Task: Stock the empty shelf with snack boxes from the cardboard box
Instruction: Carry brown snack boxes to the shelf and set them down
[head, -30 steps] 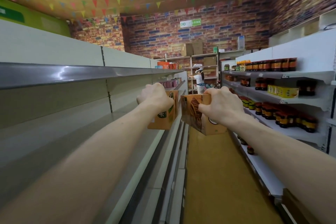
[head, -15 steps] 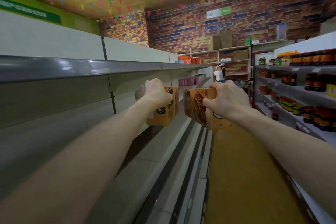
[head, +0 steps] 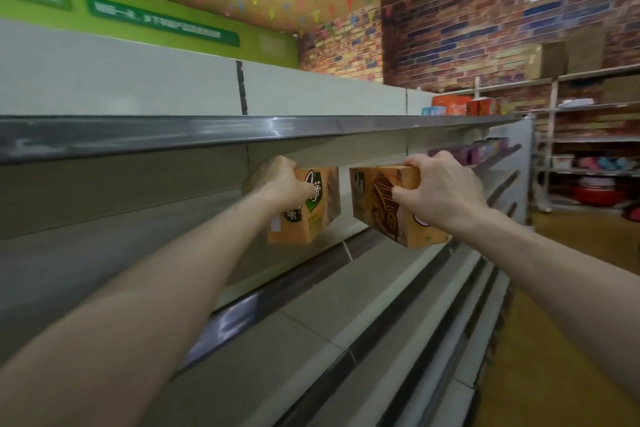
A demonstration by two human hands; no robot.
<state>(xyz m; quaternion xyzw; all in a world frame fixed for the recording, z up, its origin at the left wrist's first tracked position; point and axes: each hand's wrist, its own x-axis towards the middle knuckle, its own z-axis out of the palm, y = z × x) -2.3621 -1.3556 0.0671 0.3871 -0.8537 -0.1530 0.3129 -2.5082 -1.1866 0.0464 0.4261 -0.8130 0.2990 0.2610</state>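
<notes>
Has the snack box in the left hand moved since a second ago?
Yes. The snack box in the left hand has gone inward: nearer the back panel's vertical seam, now just beneath the grey shelf edge.

The left orange snack box (head: 313, 218) and the tilted right snack box (head: 377, 208) are hovering apart above the empty shelf (head: 294, 284).

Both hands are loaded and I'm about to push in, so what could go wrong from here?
1. The left snack box and the right snack box hang close under the upper shelf's grey front lip; raising either could knock its top against it.
2. The right hand grips its box near the top end and the box is tilted; set down like that, it may land on an edge and topple. The left hand holds its box nearer upright.
</notes>
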